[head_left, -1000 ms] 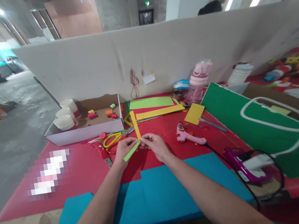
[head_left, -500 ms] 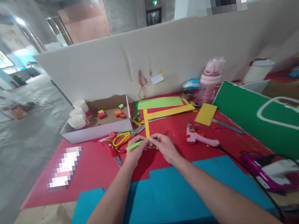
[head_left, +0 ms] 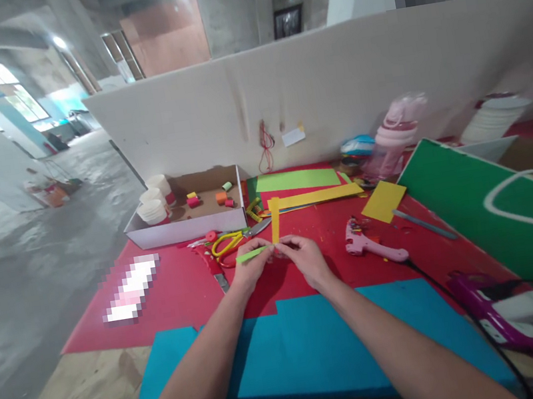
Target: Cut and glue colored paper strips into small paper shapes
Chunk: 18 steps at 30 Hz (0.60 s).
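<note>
My left hand (head_left: 255,262) and my right hand (head_left: 303,254) meet fingertip to fingertip above the red table. A narrow green paper strip (head_left: 251,254) sticks out leftward from my left fingers, which are closed on it. Between both hands rises a yellow paper strip (head_left: 275,218), its lower end pinched by my right fingers. Whether the two strips touch is hidden by the fingertips. Just left of my left hand lie yellow-handled scissors (head_left: 229,242) and a red-handled knife (head_left: 211,265). A pink glue gun (head_left: 372,247) rests to the right of my right hand.
At the back left, a cardboard box (head_left: 190,228) holds paper cups (head_left: 154,207) and small coloured paper rolls. Green sheets (head_left: 298,179) and a yellow strip (head_left: 321,196) lie behind my hands. A green board (head_left: 455,210) leans at right; blue foam (head_left: 320,346) lines the front edge.
The view has turned slightly left, so everything sits further right. The yellow strip between my hands now tilts a little to the right at its top. Both hands keep their hold.
</note>
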Available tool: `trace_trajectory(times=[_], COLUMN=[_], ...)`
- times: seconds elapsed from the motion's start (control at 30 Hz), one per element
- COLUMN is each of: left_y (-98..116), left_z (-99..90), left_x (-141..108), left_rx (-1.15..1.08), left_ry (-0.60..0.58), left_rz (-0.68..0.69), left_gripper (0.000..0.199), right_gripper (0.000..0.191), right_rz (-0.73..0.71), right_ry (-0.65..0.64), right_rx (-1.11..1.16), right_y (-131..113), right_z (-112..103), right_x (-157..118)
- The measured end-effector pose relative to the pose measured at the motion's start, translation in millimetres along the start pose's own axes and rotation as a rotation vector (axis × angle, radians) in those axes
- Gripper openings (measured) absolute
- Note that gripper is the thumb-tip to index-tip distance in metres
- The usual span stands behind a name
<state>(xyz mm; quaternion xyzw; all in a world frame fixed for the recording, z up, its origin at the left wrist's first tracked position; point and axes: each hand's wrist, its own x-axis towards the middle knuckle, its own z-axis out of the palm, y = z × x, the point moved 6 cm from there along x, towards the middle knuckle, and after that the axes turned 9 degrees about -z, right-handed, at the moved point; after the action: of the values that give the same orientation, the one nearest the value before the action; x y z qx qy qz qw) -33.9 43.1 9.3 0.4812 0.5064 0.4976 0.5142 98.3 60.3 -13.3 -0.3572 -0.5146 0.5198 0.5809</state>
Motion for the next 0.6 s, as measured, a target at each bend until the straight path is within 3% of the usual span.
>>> trace_trajectory(times=[0.37,0.6], left_y=[1,10], left_z=[-1.7,-29.7], left_x=[1,9], left_rx=[-0.033,-0.123], left_ry=[-0.032,0.119], left_rz=[-0.011,-0.035], left_gripper=[0.019,0.025], right_gripper=[0.033,0.033], right_rz=[0.091,0.21], right_ry=[-0.003,0.068], right_rx=[0.016,0.111], right_y=[-1,6], right_z=[1,-5], right_x=[-2,-2])
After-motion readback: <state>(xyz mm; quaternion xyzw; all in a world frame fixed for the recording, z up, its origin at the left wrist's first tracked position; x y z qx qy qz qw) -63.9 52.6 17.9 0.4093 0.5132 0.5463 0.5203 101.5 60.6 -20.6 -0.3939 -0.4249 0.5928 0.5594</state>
